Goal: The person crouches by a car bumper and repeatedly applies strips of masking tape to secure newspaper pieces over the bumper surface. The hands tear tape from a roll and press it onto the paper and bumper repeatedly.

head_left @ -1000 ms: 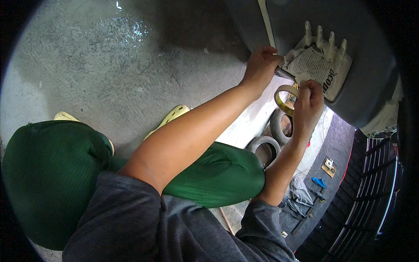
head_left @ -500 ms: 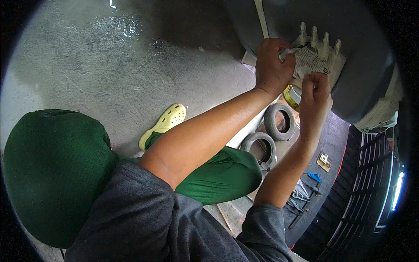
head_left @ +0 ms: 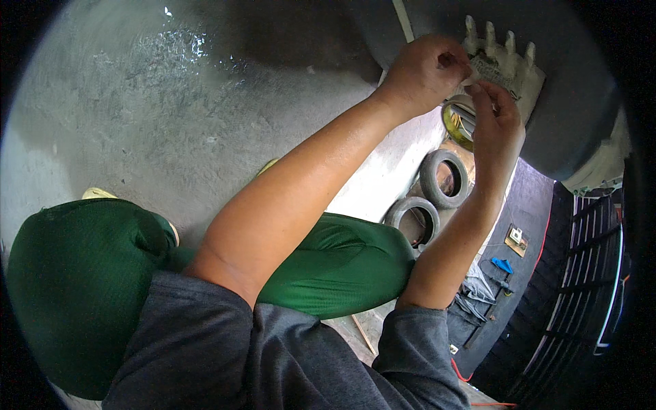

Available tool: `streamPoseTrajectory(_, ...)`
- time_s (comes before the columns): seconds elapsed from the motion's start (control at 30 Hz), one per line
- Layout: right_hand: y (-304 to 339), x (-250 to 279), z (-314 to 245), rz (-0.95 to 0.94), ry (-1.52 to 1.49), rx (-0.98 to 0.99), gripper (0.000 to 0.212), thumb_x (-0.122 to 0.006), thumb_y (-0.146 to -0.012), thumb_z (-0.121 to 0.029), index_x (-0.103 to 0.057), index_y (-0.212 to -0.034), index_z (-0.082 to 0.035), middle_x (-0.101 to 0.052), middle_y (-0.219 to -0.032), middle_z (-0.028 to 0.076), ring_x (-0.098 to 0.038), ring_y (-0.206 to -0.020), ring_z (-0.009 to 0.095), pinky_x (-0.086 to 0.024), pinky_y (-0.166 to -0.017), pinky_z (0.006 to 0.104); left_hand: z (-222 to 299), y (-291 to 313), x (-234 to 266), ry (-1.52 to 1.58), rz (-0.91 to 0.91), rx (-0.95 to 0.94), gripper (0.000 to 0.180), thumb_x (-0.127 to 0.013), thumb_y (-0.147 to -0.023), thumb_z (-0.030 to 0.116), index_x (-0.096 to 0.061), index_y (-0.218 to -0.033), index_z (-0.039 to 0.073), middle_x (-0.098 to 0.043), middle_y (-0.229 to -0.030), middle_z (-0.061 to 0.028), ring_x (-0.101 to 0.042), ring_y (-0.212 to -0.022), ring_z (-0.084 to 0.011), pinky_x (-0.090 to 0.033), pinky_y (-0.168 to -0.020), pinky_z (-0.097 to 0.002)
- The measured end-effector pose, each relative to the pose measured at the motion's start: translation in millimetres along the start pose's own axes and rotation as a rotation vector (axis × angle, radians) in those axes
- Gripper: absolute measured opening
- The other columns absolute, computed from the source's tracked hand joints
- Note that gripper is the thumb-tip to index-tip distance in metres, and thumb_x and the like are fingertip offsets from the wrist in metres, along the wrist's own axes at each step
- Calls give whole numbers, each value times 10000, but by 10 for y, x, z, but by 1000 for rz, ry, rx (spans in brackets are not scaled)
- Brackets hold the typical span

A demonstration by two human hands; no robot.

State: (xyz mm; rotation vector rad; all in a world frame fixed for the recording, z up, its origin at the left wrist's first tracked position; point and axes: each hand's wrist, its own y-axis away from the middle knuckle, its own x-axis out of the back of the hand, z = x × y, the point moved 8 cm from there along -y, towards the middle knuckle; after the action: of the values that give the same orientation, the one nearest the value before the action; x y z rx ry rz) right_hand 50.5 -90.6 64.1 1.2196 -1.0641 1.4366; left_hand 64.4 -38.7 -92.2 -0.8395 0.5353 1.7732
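Note:
My left hand (head_left: 425,76) is closed in a pinch, thumb against the fingers. Close beside it, my right hand (head_left: 499,116) pinches too, its fingertips almost touching the left ones. A thin pale piece of masking tape (head_left: 470,80) shows between the fingertips. Below and between the hands hangs a tape roll (head_left: 454,127) with a yellowish inside; what holds it up is hidden. Just beyond the hands, a sheet of newspaper (head_left: 489,70) lies against a dark grey curved panel (head_left: 574,102). Several whitish finger-like strips (head_left: 510,42) stand out along the sheet's far side.
Two tyres (head_left: 444,179) lie on the floor beyond my bent knee (head_left: 355,263). Farther right, a dark mat (head_left: 526,205) bears a blue object (head_left: 501,265), crumpled grey material (head_left: 478,285) and a small board (head_left: 516,240). Metal bars (head_left: 581,273) line the right edge.
My left hand has drawn back from the newspaper and turned, and it now meets the right fingertips. The tape roll shows more fully. My view has shifted a little.

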Motion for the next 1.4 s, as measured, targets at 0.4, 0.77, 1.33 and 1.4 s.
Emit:
streamPoseTrajectory(0.4,219,-70,-109,-27,-268,54,324,-704,-935,-104,-720,-1253,-41,-697,-1245,142,-754,-838,214,-581,-708,301,-67,84,-14,334,205,160,231,-735,-895,230,-696,-1002,29,-723,-931,-100,-698,-880,-195,-543,-816,-333)
streamPoseTrajectory(0.77,234,-101,-92,-58,-241,66,391,-654,-966,-118,-683,-1354,-92,-678,-1278,176,-725,-767,180,-576,-641,300,283,80,79,123,217,-56,147,-687,-923,128,-676,-1032,31,-720,-950,-124,-707,-896,-238,-543,-831,-344)
streamPoseTrajectory(1.33,189,-194,-235,-30,-121,93,441,-589,-1018,-106,-598,-1457,-64,-599,-1383,177,-710,-792,173,-575,-680,288,585,-120,149,-231,219,-357,78,-686,-876,72,-678,-933,19,-674,-954,-188,-637,-938,-394,-484,-826,-491)
streamPoseTrajectory(1.4,177,-191,-242,-15,-81,121,444,-582,-1018,-104,-596,-1460,-63,-600,-1377,183,-707,-783,170,-571,-675,286,628,-102,155,-343,237,-397,83,-687,-875,79,-680,-938,25,-656,-951,-185,-621,-945,-397,-478,-832,-489)
